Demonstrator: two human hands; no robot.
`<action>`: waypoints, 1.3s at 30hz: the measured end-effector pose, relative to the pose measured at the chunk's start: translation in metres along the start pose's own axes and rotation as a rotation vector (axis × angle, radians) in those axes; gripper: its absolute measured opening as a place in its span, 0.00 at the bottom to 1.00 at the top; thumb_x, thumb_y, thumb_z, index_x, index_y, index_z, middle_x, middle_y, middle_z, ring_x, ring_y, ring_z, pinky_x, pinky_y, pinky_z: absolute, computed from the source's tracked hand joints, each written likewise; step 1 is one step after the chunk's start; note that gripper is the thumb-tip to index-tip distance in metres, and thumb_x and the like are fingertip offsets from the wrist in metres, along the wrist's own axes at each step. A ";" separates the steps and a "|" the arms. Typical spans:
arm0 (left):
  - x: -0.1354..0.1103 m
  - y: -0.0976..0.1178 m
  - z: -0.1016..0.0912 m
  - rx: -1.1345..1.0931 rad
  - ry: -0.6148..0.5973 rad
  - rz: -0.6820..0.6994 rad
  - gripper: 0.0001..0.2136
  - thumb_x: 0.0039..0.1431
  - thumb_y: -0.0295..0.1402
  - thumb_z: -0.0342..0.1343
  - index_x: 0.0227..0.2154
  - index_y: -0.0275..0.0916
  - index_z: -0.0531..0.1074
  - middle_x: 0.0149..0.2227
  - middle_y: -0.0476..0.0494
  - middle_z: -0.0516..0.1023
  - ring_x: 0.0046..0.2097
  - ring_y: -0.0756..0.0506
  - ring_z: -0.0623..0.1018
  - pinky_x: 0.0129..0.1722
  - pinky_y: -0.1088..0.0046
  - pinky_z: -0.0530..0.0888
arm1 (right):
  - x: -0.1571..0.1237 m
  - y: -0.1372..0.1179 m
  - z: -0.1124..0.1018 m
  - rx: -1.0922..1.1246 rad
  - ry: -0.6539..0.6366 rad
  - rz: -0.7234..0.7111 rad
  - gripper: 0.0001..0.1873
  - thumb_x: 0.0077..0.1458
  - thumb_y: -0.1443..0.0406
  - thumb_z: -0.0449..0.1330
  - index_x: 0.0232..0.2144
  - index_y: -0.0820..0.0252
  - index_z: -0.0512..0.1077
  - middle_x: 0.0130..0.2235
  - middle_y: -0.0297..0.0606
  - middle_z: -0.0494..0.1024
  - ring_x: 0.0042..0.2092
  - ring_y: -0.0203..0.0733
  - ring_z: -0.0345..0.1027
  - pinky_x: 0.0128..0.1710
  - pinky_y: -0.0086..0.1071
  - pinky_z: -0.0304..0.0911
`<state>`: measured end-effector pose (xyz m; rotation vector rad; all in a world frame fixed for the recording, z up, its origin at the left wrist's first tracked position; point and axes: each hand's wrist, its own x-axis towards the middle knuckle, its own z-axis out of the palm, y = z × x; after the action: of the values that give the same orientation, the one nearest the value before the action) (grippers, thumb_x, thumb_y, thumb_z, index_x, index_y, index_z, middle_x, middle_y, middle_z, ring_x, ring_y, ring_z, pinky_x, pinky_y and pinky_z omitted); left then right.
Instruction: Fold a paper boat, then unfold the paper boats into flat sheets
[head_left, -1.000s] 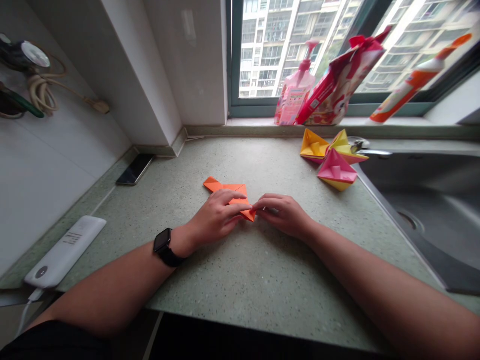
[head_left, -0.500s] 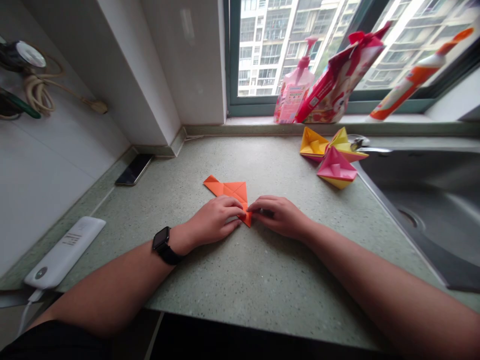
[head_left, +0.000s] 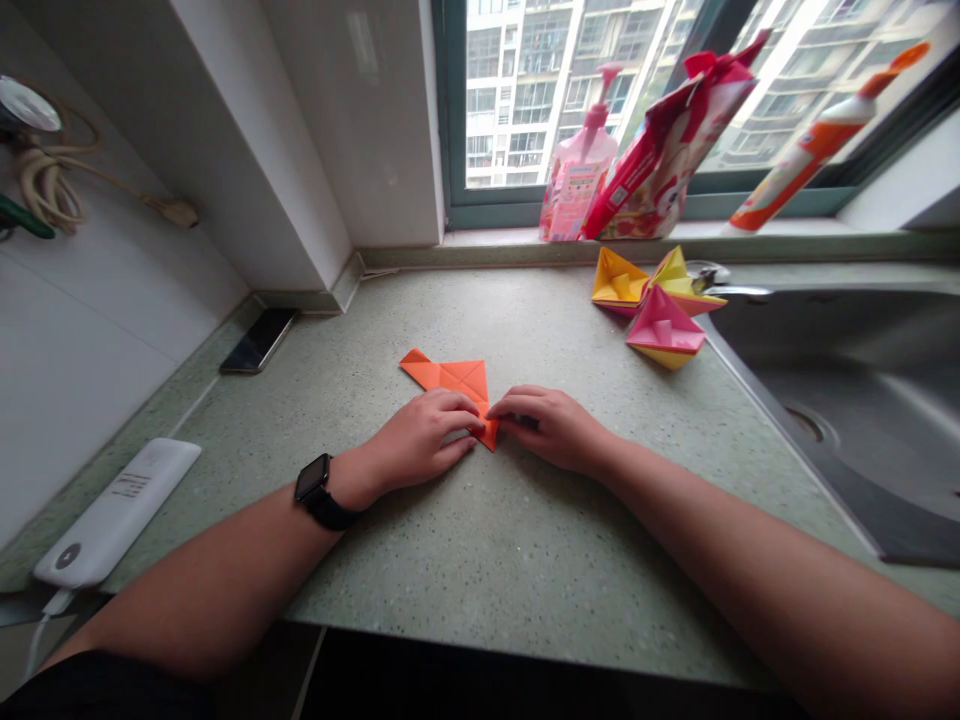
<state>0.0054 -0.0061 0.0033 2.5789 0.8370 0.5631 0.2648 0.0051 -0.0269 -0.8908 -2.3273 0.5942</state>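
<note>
A folded sheet of orange origami paper (head_left: 461, 376) lies on the speckled green counter in front of me, creased across, with one narrow flap pointing to the upper left. My left hand (head_left: 429, 432) rests over its lower left part, the fingers closed on the paper near its lower corner. From the other side my right hand (head_left: 551, 425) pinches the right edge close to that corner, fingertips almost meeting those of the left. The part of the paper under the left fingers is hidden. A black watch (head_left: 319, 490) is on my left wrist.
Folded paper pieces in yellow, orange and pink (head_left: 664, 325) stand at the back right beside a metal sink (head_left: 840, 400). At left lie a phone (head_left: 259, 340) and a white power bank (head_left: 120, 510) with a cable. A pink pump bottle (head_left: 577, 180) stands on the windowsill.
The whole view has shifted slightly, so everything sits a little further left. Both hands stay at the lower corner of the orange paper with hardly any movement.
</note>
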 end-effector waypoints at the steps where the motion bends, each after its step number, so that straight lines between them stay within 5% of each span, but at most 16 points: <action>1: 0.000 0.000 0.000 -0.001 0.005 -0.003 0.08 0.69 0.28 0.59 0.45 0.40 0.82 0.50 0.40 0.83 0.52 0.41 0.80 0.55 0.59 0.77 | 0.000 0.000 0.000 -0.002 0.009 0.026 0.10 0.64 0.70 0.61 0.45 0.54 0.79 0.41 0.37 0.84 0.39 0.39 0.77 0.41 0.33 0.71; 4: -0.001 -0.002 0.001 -0.005 0.019 -0.009 0.08 0.70 0.28 0.58 0.44 0.40 0.83 0.50 0.40 0.83 0.51 0.42 0.81 0.54 0.60 0.78 | 0.000 -0.002 -0.001 0.011 0.006 0.078 0.06 0.62 0.69 0.64 0.41 0.55 0.77 0.37 0.35 0.82 0.35 0.37 0.75 0.37 0.32 0.70; 7: -0.002 -0.004 0.003 -0.005 0.030 -0.011 0.08 0.71 0.29 0.58 0.44 0.40 0.84 0.50 0.40 0.84 0.50 0.42 0.82 0.53 0.61 0.79 | 0.001 -0.004 -0.002 0.017 -0.004 -0.004 0.02 0.63 0.67 0.65 0.38 0.54 0.77 0.41 0.37 0.83 0.42 0.40 0.76 0.44 0.35 0.72; 17: 0.000 -0.001 0.002 -0.001 0.081 -0.112 0.05 0.69 0.28 0.57 0.42 0.39 0.79 0.45 0.41 0.82 0.47 0.42 0.81 0.51 0.60 0.80 | -0.002 0.004 0.002 -0.106 0.007 -0.093 0.06 0.65 0.64 0.67 0.40 0.49 0.85 0.50 0.41 0.82 0.49 0.45 0.77 0.51 0.42 0.74; 23: 0.000 -0.001 0.001 -0.045 0.077 -0.042 0.11 0.68 0.27 0.59 0.50 0.41 0.80 0.54 0.39 0.80 0.54 0.41 0.80 0.57 0.59 0.79 | -0.002 0.004 0.000 -0.096 -0.009 -0.050 0.07 0.67 0.62 0.66 0.42 0.48 0.86 0.49 0.41 0.83 0.49 0.45 0.77 0.52 0.42 0.73; 39: -0.001 -0.002 0.002 0.017 0.030 -0.023 0.08 0.69 0.30 0.60 0.40 0.41 0.85 0.51 0.40 0.82 0.51 0.42 0.81 0.53 0.60 0.78 | -0.002 0.004 0.001 -0.189 0.003 0.024 0.10 0.66 0.62 0.67 0.47 0.44 0.86 0.52 0.42 0.82 0.53 0.50 0.75 0.56 0.50 0.71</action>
<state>0.0045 -0.0058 0.0001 2.5790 0.8842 0.5917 0.2675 0.0062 -0.0311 -1.0046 -2.4029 0.3859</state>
